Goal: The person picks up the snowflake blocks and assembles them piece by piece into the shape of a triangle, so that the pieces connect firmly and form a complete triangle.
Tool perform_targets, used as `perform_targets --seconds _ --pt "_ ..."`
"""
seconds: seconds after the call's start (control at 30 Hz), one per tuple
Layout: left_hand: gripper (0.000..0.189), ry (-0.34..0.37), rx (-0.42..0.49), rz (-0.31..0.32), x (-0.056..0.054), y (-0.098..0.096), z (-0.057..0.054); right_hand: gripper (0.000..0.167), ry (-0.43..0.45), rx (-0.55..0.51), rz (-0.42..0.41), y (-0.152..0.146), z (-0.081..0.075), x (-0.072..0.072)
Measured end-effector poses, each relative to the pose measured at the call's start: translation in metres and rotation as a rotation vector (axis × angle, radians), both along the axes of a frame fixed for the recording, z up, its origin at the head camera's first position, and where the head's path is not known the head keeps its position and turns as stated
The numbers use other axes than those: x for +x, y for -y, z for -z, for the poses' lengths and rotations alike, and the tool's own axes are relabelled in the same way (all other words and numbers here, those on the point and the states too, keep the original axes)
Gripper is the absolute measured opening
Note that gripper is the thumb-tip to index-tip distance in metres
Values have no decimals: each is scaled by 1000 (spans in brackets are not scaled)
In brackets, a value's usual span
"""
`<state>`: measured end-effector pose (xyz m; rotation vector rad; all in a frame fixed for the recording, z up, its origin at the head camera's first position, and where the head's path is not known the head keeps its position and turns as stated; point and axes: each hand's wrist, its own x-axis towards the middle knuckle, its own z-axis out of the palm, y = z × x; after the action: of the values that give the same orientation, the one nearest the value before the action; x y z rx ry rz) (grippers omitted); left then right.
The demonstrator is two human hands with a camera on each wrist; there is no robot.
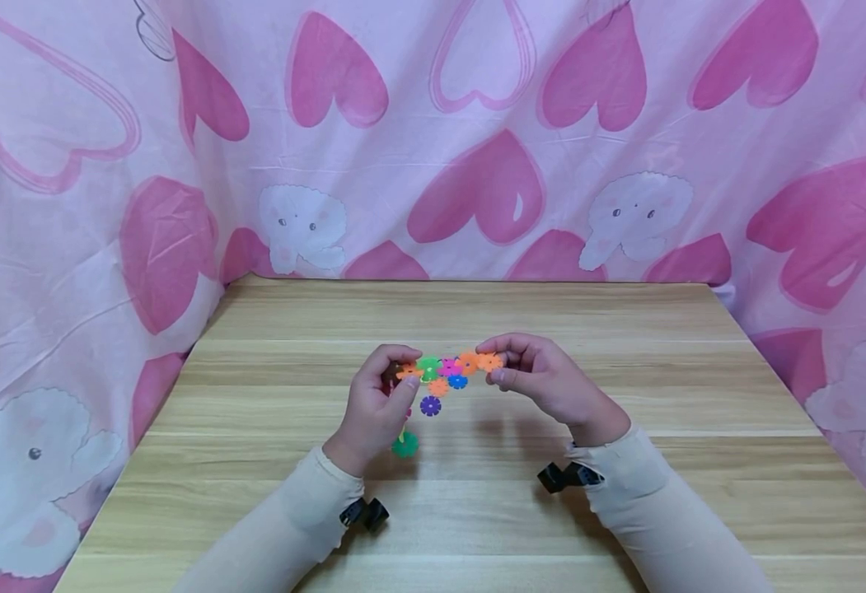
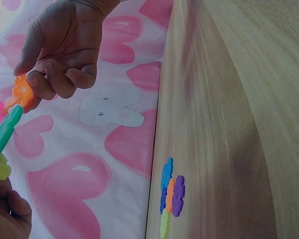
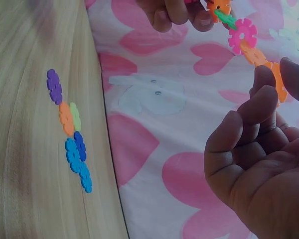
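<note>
Held up between the two hands is a chain of flower-shaped plastic interlocking discs, with green, pink [image 1: 449,367] and orange pieces in a row. My left hand [image 1: 376,403] grips its left end, thumb over an orange disc. Below that hand hang more pieces, ending in yellow and a green disc [image 1: 404,445]. At the other end my right hand [image 1: 544,379] pinches the last orange disc [image 1: 489,361] between thumb and fingers. The right wrist view shows the pink disc [image 3: 242,36] slotted to orange ones, the outermost partly hidden by the right hand's fingers [image 3: 259,107].
Loose discs lie on the wooden table [image 1: 477,527] behind and under the chain: purple [image 3: 54,87], orange [image 3: 66,118], light green [image 3: 75,116] and several blue ones [image 3: 73,155]. A pink heart-patterned cloth [image 1: 470,165] hangs around the table's back and sides.
</note>
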<state>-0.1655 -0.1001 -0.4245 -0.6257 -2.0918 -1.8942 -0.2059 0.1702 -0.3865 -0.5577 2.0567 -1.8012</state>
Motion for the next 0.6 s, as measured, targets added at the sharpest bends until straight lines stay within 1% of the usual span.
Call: perform_targets --seconds 0.3,0.5,0.6 --pt "26 14 5 9 0 0 -1 35 15 -31 -26 3 0 2" --pt "25 -5 7 20 -1 0 0 34 -9 -37 -31 6 3 2" --pt "25 -9 12 22 -1 0 0 33 -1 -41 -28 6 3 3"
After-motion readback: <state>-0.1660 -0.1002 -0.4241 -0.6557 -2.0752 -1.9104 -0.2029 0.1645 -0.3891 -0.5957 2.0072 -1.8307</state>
